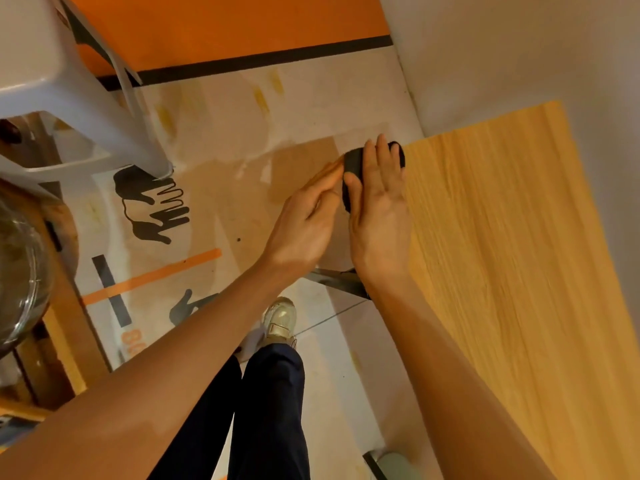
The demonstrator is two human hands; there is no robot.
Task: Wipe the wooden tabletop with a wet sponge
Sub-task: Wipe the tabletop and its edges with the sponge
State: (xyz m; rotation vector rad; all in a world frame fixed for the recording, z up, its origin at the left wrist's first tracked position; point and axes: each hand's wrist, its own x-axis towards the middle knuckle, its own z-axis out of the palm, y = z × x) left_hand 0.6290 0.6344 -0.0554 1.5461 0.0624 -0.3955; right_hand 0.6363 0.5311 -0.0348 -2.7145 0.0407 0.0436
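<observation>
The light wooden tabletop (502,254) fills the right side of the view. A black sponge (354,164) lies at its far left corner, partly over the edge. My right hand (381,209) lies flat on top of the sponge, fingers stretched across it and pressing down. My left hand (304,223) is just off the table edge, right beside the sponge, with its fingers partly curled and its fingertips reaching the sponge's side. Motion blur hides whether it grips the sponge.
A grey plastic stool (52,81) stands at the upper left. A glass bowl (17,271) sits on a wooden surface at the left edge. Below are the printed floor sheet (214,140), my legs and shoe (280,320), and a metal table brace (339,282).
</observation>
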